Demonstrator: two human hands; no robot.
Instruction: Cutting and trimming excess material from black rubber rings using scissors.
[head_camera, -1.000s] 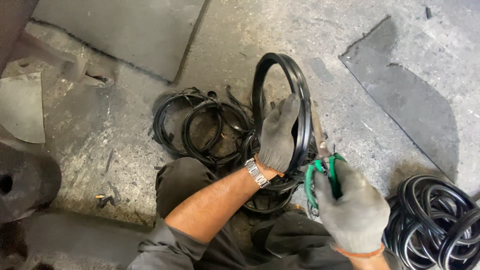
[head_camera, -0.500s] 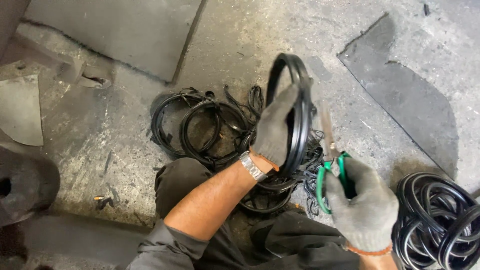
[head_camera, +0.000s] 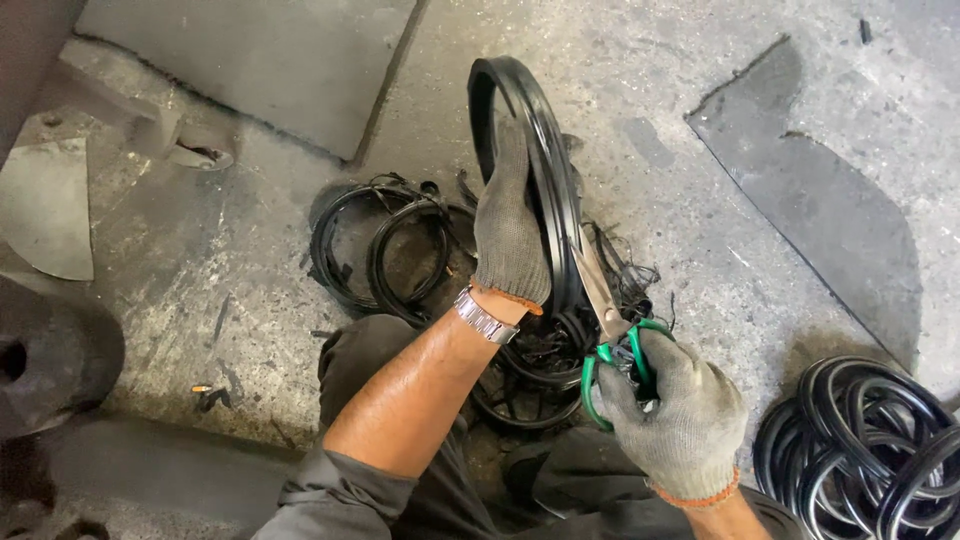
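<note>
Ring (head_camera: 545, 150) gripped upright by left hand (head_camera: 510, 235); scissors (head_camera: 610, 330) clenched in right hand (head_camera: 680, 420). Risk: blade slipping off rubber, nicking glove.

Both hands, the left hand (head_camera: 510, 235) and the right hand (head_camera: 678, 420), wear speckled grey knit gloves with orange cuff edging. The round rubber ring (head_camera: 545, 170) is glossy black. The metal scissors (head_camera: 610, 330) have bright green handles. The wristwatch band (head_camera: 484, 318) is silver. The stained concrete floor (head_camera: 700, 90) is mottled grey.
</note>
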